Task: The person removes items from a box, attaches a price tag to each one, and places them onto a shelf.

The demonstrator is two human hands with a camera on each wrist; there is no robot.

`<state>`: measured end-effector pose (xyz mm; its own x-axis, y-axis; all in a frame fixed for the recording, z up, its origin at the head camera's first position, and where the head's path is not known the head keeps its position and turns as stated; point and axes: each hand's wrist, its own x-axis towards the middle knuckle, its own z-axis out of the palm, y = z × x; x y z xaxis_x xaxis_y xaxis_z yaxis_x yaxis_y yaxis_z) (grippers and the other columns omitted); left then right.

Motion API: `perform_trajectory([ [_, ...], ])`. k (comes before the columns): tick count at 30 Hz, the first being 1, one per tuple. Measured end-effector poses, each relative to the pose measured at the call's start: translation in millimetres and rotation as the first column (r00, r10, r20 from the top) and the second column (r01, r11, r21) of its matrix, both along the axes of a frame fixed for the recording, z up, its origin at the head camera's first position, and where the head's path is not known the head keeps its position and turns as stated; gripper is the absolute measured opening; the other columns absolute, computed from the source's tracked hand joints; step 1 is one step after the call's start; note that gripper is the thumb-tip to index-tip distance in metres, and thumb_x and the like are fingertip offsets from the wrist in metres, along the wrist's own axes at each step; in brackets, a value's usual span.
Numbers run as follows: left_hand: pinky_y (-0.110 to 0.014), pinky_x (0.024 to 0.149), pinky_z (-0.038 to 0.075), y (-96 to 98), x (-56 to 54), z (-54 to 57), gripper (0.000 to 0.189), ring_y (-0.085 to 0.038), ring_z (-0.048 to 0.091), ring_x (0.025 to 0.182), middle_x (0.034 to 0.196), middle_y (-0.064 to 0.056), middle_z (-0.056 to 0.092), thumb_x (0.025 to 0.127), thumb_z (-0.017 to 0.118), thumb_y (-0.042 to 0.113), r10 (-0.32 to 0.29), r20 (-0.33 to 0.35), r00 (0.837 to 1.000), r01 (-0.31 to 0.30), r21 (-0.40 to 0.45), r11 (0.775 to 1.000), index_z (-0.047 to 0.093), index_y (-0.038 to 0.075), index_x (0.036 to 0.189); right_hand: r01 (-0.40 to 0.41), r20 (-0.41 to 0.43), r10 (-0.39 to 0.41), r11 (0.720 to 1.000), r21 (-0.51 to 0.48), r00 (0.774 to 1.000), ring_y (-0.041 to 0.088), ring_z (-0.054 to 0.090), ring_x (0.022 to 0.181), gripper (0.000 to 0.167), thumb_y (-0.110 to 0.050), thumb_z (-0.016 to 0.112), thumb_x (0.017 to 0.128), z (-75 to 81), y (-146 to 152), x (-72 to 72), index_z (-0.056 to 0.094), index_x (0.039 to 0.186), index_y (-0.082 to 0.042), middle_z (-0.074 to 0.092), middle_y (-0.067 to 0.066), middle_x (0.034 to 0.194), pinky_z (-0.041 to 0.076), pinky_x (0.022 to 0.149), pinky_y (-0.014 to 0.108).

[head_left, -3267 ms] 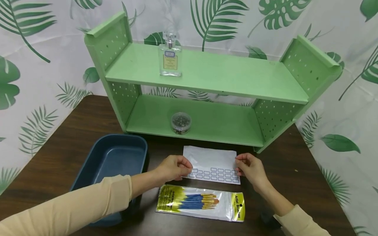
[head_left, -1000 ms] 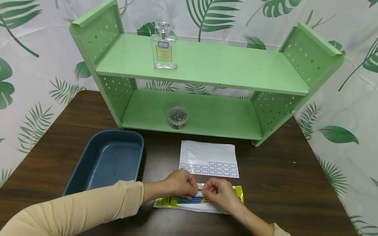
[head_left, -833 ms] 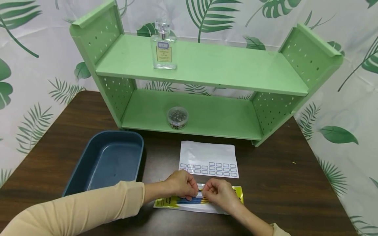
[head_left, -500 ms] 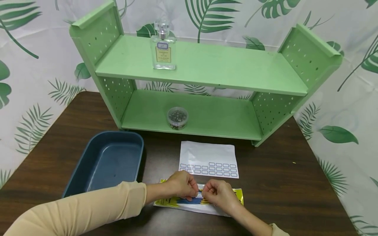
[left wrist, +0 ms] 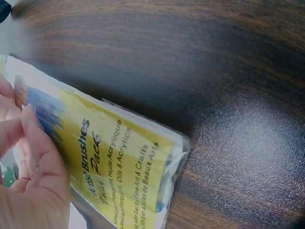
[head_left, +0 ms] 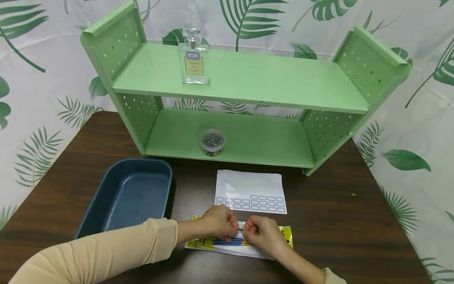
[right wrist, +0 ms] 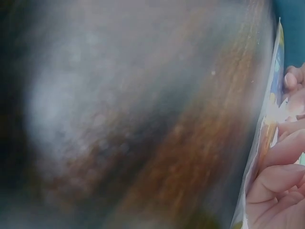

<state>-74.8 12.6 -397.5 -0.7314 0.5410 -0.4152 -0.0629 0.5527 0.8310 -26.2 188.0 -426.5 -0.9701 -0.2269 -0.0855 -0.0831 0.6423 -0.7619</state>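
My left hand (head_left: 220, 223) and right hand (head_left: 265, 233) meet over a pack of artist brushes (head_left: 227, 249) lying flat on the table. Between their fingertips is a small white label sticker (head_left: 239, 234), each hand pinching one end of it, at or just above the plastic; whether it touches cannot be told. In the left wrist view the pack's yellow printed end (left wrist: 119, 157) shows beside the left hand (left wrist: 35, 167). The right wrist view has the right hand (right wrist: 281, 191) at the pack's edge. Behind the hands lies a white sheet of labels (head_left: 250, 183).
A green two-tier shelf (head_left: 283, 85) stands at the back. It bears a glass perfume bottle (head_left: 194, 67) on top and a round clear tub (head_left: 212, 142) below. A blue bin (head_left: 166, 189) sits to the left, partly behind my left sleeve (head_left: 117, 248).
Since the oldest frame both hands have moved from the label sheet down to the brush pack, with a label between the fingertips. Over the last second they have stayed almost still.
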Motion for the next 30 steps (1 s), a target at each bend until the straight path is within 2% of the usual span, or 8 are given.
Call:
perform_trajectory([
  [8,-0.018,0.044,0.047,1.7,-0.6,-1.2,0.014,-0.009,0.061,0.046,0.054,0.002,0.061,0.068,0.071,-0.006,-0.014,-0.046,0.999,0.013,-0.012,1.0,0.064,0.007,0.065,-0.008,-0.028,0.008,1.0,0.008,1.0,-0.004,0.043,0.05,0.012,0.0,0.068,0.076,-0.4,-0.8,-1.0,0.061,0.071,-0.009,0.054,-0.007,0.06,0.035,0.042,0.016],
  [14,-0.016,0.042,0.044,3.1,-1.2,2.2,0.018,-0.007,0.058,0.045,0.053,0.004,0.058,0.068,0.072,-0.003,-0.055,-0.097,0.994,0.048,-0.07,0.996,0.061,0.01,0.063,-0.024,-0.01,0.024,1.0,-0.018,1.0,-0.003,0.042,0.048,0.013,0.001,0.069,0.077,0.5,-1.0,-1.9,0.06,0.072,-0.008,0.054,-0.006,0.06,0.032,0.04,0.015],
  [26,-0.019,0.05,0.041,5.5,-1.3,7.7,0.023,-0.009,0.059,0.044,0.051,0.005,0.057,0.067,0.076,0.004,-0.146,-0.199,0.969,0.112,-0.175,0.978,0.056,0.014,0.064,-0.028,0.062,0.033,0.997,-0.076,0.998,-0.002,0.041,0.039,0.011,-0.002,0.069,0.079,3.5,-0.3,-1.8,0.06,0.075,-0.005,0.054,-0.004,0.058,0.031,0.036,0.015],
  [30,-0.021,0.05,0.039,4.6,-1.8,7.3,0.025,-0.009,0.059,0.044,0.051,0.005,0.057,0.068,0.079,0.008,-0.162,-0.204,0.965,0.121,-0.2,0.972,0.055,0.015,0.064,-0.029,0.075,0.033,0.997,-0.065,0.997,-0.002,0.041,0.038,0.011,-0.003,0.069,0.08,3.3,0.1,-1.9,0.059,0.076,-0.007,0.053,-0.006,0.057,0.03,0.036,0.014],
])
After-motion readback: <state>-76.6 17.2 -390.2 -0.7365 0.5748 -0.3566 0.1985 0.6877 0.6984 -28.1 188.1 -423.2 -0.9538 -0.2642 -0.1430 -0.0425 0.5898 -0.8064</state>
